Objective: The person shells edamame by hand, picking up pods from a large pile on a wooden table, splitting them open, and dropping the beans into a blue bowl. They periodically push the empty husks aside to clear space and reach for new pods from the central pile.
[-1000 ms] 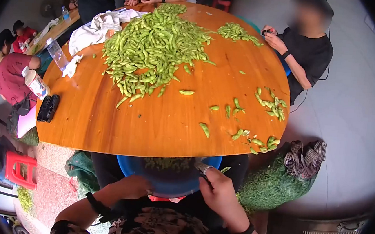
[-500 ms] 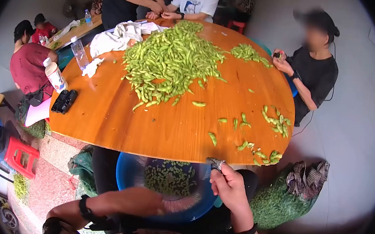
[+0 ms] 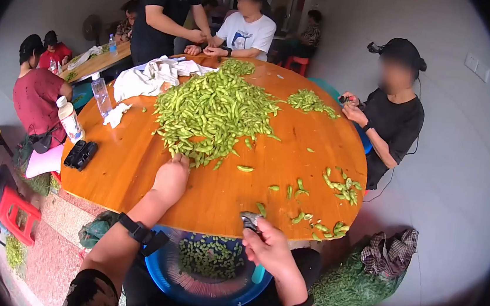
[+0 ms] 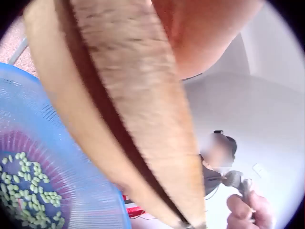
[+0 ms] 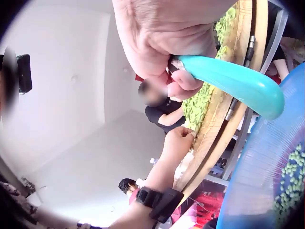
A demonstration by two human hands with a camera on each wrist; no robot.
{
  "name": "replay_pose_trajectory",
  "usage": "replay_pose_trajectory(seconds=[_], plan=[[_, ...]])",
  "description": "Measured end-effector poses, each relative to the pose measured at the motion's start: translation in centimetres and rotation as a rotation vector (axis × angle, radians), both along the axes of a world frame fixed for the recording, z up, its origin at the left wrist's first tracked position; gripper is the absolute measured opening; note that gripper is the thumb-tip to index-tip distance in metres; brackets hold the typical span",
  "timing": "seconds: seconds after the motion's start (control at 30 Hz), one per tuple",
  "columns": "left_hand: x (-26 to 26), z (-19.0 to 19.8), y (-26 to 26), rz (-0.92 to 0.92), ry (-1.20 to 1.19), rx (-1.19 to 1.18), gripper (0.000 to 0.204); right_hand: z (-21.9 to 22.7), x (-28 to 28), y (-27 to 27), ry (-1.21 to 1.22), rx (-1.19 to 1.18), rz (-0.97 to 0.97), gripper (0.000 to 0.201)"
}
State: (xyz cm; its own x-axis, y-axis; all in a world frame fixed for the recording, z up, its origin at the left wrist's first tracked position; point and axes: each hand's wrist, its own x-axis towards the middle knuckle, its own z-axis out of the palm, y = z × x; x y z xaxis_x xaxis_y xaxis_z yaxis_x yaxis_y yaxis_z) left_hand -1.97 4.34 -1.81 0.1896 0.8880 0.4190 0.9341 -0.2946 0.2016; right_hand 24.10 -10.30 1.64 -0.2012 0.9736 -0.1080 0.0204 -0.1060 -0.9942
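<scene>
The left hand (image 3: 170, 181) touches the near edge of the pods (image 3: 213, 111) on the counter (image 3: 217, 200); its fingers bend downward, but whether they pinch one I cannot tell. The right hand's fingers curl round a teal-handled tool (image 5: 233, 86). Below them, a blue basin (image 3: 156, 274) holds beans (image 3: 208, 258).

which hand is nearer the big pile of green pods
Left. The left hand is at the near edge of the pile; the right hand, holding a turquoise handle, is farther back, by the table's near rim.
</scene>
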Motion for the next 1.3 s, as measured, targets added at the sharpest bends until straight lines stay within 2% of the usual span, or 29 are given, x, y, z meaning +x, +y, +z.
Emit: replay_pose_trajectory(seconds=[0.07, 0.13, 0.17, 0.23, 0.27, 0.33, 0.4, 0.5, 0.53, 0.6, 0.7, 0.77, 0.9, 0.97, 1.0, 1.03, 1.07, 1.13, 1.23, 1.3], plan=[[0.6, 0.5, -0.4, 0.015, 0.059, 0.007, 0.014, -0.1, -1.1, 1.2, 0.008, -0.007, 0.007, 0.016], [1.9, 2.8, -3.0, -0.150, -0.402, -0.114, 0.017, -0.9, -2.0, 2.5, 0.043, 0.058, 0.029, 0.015], [2.8, 3.3, -4.2, -0.157, -0.406, -0.111, 0.017, -0.6, -2.3, 3.0, 0.027, 0.055, 0.044, 0.015], [4.1, 3.6, -6.3, -0.325, -1.020, -0.515, 0.026, -0.2, -2.7, 3.8, 0.043, 0.017, 0.032, 0.015], [4.3, 3.3, -6.7, -0.327, -1.025, -0.515, 0.026, -0.1, -2.9, 4.0, 0.064, -0.024, 0.028, 0.015], [4.5, 3.0, -7.0, -0.422, -1.119, -0.665, 0.035, -0.1, -2.9, 4.3, 0.079, -0.060, 0.039, 0.015], [4.7, 2.3, -6.9, -0.434, -1.063, -0.620, 0.035, -0.1, -3.0, 4.5, 0.093, -0.095, 0.050, 0.015], [5.2, 1.3, -6.9, -0.590, -0.959, -0.402, 0.042, -0.4, -3.1, 4.3, 0.058, -0.096, 0.032, 0.014], [5.6, 1.1, -7.1, -0.592, -0.961, -0.400, 0.042, -0.7, -3.2, 4.3, 0.080, -0.082, 0.013, 0.014], [6.2, 0.8, -7.3, -0.517, -0.788, -0.209, 0.046, -1.3, -3.3, 4.4, 0.104, -0.068, -0.009, 0.013], [6.3, 0.9, -7.4, -0.491, -0.811, -0.235, 0.043, -2.7, -3.7, 4.7, 0.096, -0.050, -0.022, 0.012], [6.4, 0.5, -7.4, -0.485, -0.836, -0.256, 0.042, -3.6, -4.4, 4.9, 0.013, 0.140, -0.088, 0.013], [6.2, 0.7, -7.3, -0.478, -0.921, -0.300, 0.039, -3.5, -5.8, 5.1, 0.077, 0.136, -0.187, 0.008], [6.3, 0.3, -6.9, -0.509, -0.929, -0.331, 0.036, -4.2, -5.9, 5.3, 0.095, 0.226, -0.222, 0.010], [6.1, -0.5, -6.5, -0.542, -1.031, -0.402, 0.037, -4.1, -5.6, 5.3, 0.094, 0.217, -0.241, 0.010], [5.9, -0.9, -6.3, -0.569, -1.135, -0.472, 0.038, -3.7, -5.1, 5.3, 0.136, 0.112, -0.203, 0.012], [5.7, -0.8, -6.2, -0.574, -1.137, -0.482, 0.038, -3.3, -4.9, 5.4, 0.180, 0.011, -0.161, 0.015], [5.2, 0.1, -5.8, -0.645, -1.403, -0.764, 0.043, -2.6, -4.8, 5.5, 0.249, -0.023, -0.190, 0.015], [4.6, 0.6, -4.7, -0.600, -1.396, -0.888, 0.039, -2.4, -4.5, 5.5, 0.283, -0.161, -0.161, 0.015], [4.8, 1.0, -4.8, -0.529, -1.438, -0.925, 0.022, -3.1, -5.0, 5.3, 0.004, 0.210, -0.251, 0.014]])
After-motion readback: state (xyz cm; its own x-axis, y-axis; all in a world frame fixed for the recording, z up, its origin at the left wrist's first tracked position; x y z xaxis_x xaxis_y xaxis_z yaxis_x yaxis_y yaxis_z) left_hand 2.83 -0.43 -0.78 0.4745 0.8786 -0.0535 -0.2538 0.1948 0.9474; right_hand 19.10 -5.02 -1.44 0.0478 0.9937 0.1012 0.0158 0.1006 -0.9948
